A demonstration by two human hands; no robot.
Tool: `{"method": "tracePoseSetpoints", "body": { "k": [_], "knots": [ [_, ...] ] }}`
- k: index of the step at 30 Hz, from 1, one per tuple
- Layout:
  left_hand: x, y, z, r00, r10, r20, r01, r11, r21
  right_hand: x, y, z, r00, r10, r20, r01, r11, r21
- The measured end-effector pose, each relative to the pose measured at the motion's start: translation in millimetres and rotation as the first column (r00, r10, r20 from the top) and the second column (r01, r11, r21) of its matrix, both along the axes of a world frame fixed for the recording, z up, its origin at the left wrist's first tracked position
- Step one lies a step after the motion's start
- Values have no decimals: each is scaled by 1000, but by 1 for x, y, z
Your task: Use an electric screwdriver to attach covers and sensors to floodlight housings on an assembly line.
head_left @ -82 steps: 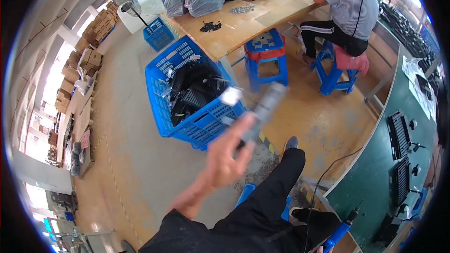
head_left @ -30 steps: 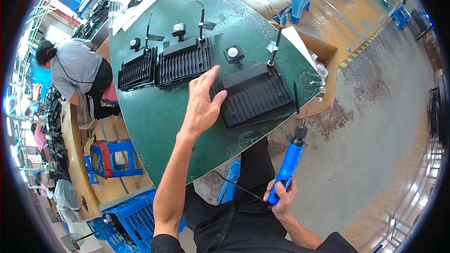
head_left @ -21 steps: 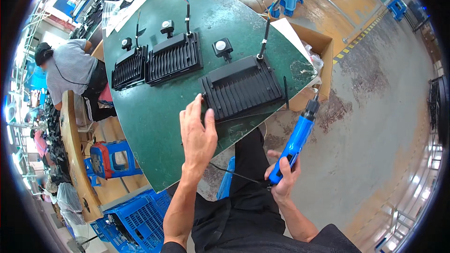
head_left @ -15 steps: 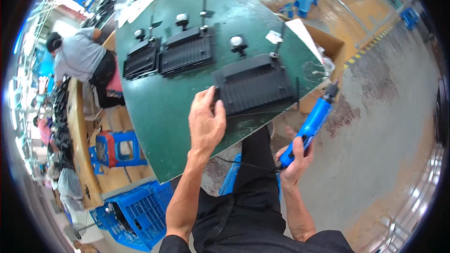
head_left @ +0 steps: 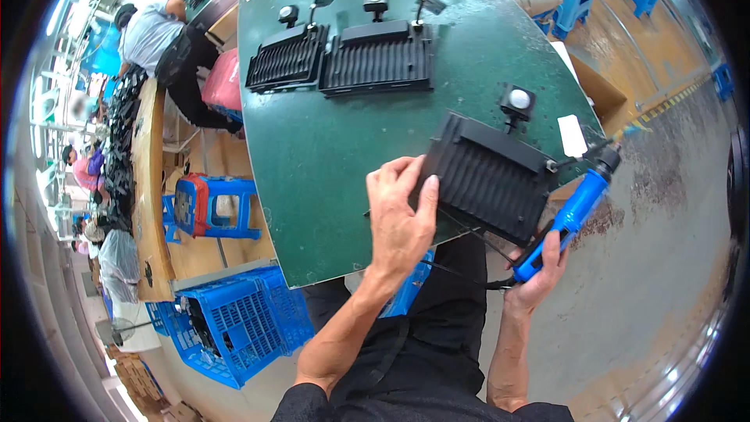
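Note:
My left hand [head_left: 400, 223] grips the left edge of a black floodlight [head_left: 492, 180], thumb toward me and fingers along its side. The light lies ribbed back up, turned at an angle near the table's right edge. A small motion sensor [head_left: 517, 101] with a white dome sticks out from its far side. In my right hand [head_left: 537, 280] is a blue electric screwdriver [head_left: 576, 205], its dark tip pointing up and away to the right, beside the light's right corner. A black cord trails from its lower end.
Two similar floodlights [head_left: 378, 61] lie farther back on the green table [head_left: 328, 164]. A white card [head_left: 572, 136] is by the right edge, with a cardboard box [head_left: 598, 86] beyond. Blue crates [head_left: 234, 328] and a stool [head_left: 215, 205] stand left. A person [head_left: 160, 39] sits farther left.
The near floodlight has turned clockwise, its right side swinging toward me, with my left hand on its edge. The screwdriver stays in my right hand. The whole view has shifted.

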State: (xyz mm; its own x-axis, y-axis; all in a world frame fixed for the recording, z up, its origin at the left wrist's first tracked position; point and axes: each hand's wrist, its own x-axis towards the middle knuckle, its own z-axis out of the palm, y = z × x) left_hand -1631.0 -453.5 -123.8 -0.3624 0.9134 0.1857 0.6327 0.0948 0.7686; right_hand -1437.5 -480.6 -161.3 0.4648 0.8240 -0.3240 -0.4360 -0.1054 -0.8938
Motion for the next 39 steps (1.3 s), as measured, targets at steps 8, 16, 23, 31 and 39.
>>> {"method": "tracePoseSetpoints", "body": {
  "k": [8, 16, 23, 31, 39],
  "knots": [
    [31, -11, 5, 617, -19, 787, -102, 989, 103, 18, -22, -3, 991, -71, 112, 84, 990, -110],
    [-71, -88, 43, 620, 130, 774, -313, 945, 93, 2, -94, 24, 898, 425, 112, -431, 902, 38],
    [-219, -125, 22, 518, 277, 809, -444, 896, -22, -34, -126, 19, 730, 683, -23, -675, 726, 135],
    [-243, -86, -27, 776, 402, 487, -520, 844, 132, -53, -135, 21, 661, 751, -4, -751, 661, -16],
    [-253, -92, -16, 881, 472, -5, -469, 875, 119, -64, -132, 8, 629, 765, 139, -748, 644, -161]
  ]
}}
